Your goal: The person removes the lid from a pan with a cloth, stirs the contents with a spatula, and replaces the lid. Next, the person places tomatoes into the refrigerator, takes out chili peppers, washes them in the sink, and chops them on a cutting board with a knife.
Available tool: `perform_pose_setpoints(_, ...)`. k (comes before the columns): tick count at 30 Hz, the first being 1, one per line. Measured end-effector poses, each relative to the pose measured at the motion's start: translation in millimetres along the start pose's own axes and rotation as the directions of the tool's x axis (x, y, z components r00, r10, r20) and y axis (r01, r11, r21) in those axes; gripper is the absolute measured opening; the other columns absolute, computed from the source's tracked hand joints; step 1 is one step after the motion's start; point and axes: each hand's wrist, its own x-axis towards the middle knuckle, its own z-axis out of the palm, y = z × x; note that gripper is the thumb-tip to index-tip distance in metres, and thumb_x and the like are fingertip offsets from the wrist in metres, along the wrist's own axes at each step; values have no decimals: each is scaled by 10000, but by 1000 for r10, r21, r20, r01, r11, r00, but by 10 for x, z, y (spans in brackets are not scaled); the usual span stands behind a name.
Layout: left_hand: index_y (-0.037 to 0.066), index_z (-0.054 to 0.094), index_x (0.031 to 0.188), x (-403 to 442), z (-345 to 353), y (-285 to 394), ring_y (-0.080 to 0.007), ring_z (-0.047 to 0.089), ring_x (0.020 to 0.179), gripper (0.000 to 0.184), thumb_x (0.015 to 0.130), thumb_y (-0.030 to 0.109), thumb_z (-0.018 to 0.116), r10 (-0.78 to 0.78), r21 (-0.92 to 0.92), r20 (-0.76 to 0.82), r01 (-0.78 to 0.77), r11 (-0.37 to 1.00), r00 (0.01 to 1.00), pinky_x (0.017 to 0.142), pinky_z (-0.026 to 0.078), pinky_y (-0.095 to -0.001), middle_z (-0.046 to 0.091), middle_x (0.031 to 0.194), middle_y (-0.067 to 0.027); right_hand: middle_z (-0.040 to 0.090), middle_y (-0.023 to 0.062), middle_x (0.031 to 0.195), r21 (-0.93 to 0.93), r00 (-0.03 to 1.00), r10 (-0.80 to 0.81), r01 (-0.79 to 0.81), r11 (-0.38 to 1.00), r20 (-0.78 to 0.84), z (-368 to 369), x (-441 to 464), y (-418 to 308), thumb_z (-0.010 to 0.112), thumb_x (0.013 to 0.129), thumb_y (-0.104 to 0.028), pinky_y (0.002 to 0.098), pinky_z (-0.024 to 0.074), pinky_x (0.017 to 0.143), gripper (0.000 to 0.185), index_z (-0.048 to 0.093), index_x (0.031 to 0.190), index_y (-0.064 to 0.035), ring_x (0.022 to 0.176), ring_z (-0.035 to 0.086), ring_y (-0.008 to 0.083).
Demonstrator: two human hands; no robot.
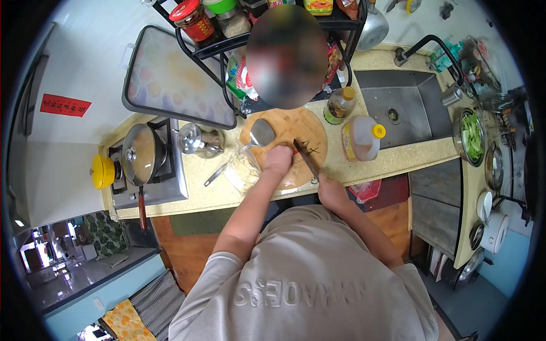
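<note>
On the round wooden board (314, 120) my left hand (278, 158) is closed, fingers pressed down beside a small red item (296, 152); what it grips is mostly hidden. My right hand (333, 191) holds the handle of a dark knife (306, 159), its blade lying across the board just right of my left hand. Thin dark strips (309, 147) lie by the blade. A metal spatula head (262, 132) rests on the board's upper left. Left of my left hand is a clear bag with pale pieces (242, 171).
Right of the board stand an oil jug (362, 138) and a brown bottle (339, 105), then the sink (398, 105). At left are a metal kettle (200, 140), a lidded pan (142, 154) and a yellow pot (103, 171). A black rack (213, 52) stands behind.
</note>
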Motion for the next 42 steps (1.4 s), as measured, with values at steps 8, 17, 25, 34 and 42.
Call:
perform_pose_setpoints(8, 57, 721, 849, -15, -38, 82, -292, 676, 911, 160, 811, 81, 568, 79, 49, -16, -78, 996, 997, 785, 553, -394, 684, 950, -152, 661, 270, 809, -57, 996, -11, 16, 998, 88, -71, 70, -230, 429, 865, -59, 522, 527, 683, 168, 485, 973, 56, 765, 666, 436)
perform_pose_setpoints(17, 12, 693, 895, -48, -51, 51, -320, 658, 928, 149, 797, 82, 606, -36, 54, 53, 33, 998, 998, 811, 541, -380, 668, 954, -172, 652, 291, 846, -8, 974, 149, -150, 989, 168, -145, 11, -177, 383, 907, -89, 550, 504, 732, 171, 465, 1017, 15, 815, 653, 454)
perform_pose_setpoints(25, -20, 600, 975, 231, 11, 314, -362, 597, 987, 339, 784, 229, 730, 153, -168, -231, -195, 966, 961, 863, 504, -415, 605, 994, -200, 636, 297, 813, 127, 954, 292, -283, 951, -65, -199, -410, 102, 436, 928, -141, 567, 489, 708, 232, 462, 1079, 33, 794, 634, 466)
perform_pose_setpoints(34, 20, 600, 976, 446, 194, 323, -370, 602, 997, 249, 820, 193, 689, 196, -161, -42, -200, 967, 980, 871, 493, -435, 615, 1050, -183, 600, 300, 752, 305, 955, 215, -147, 941, -202, 65, -263, 387, 522, 908, -127, 574, 461, 656, 177, 445, 986, 12, 742, 598, 493)
perform_pose_setpoints(42, 0, 594, 963, 440, 407, 346, -359, 606, 1004, 210, 880, 193, 591, 139, -45, -66, -142, 989, 988, 873, 502, -427, 614, 1070, -206, 588, 296, 730, 428, 971, 180, -95, 899, -161, 143, 15, 548, 537, 900, -118, 558, 458, 639, 165, 439, 957, 2, 728, 587, 496)
